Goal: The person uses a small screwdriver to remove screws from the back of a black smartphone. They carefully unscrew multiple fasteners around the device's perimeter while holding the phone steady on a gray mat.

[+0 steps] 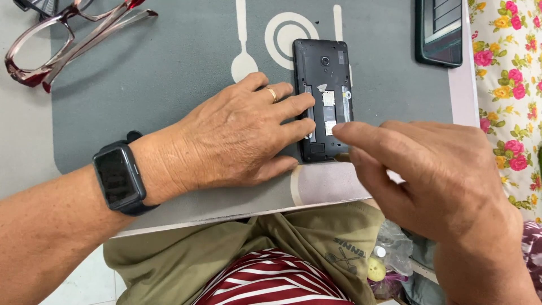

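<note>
- The landmark is a black smartphone [323, 99] with its back cover off, lying face down on a grey placemat [169, 62]. Its camera end points away from the person, and the card slots and bare inner frame face up.
- The left hand [237, 138] lies flat on the mat on the phone's left side. Its fingers are spread and extended, and the fingertips [305, 101] press on the phone's left edge and inner surface. It grasps nothing; the flat, open press looks meant to pin the phone so that it cannot slide.
- The right hand [435, 169] comes in from the phone's lower right. Its index finger is stretched out, with the tip at the lower card slot [331, 127], while the other fingers are loosely curled. I cannot tell whether it pinches some small thing; none shows.
- A gold ring [272, 94] sits on a left finger, and a dark smartwatch [117, 178] is on the left wrist, well to the phone's left.
- Reddish-framed eyeglasses [62, 39] lie folded open far to the phone's upper left, set apart from the hands.
- A second dark device with a lit screen [439, 31] lies to the phone's upper right, near the mat's edge.
- A floral cloth [508, 85] lies further right of the phone, beyond the mat.
</note>
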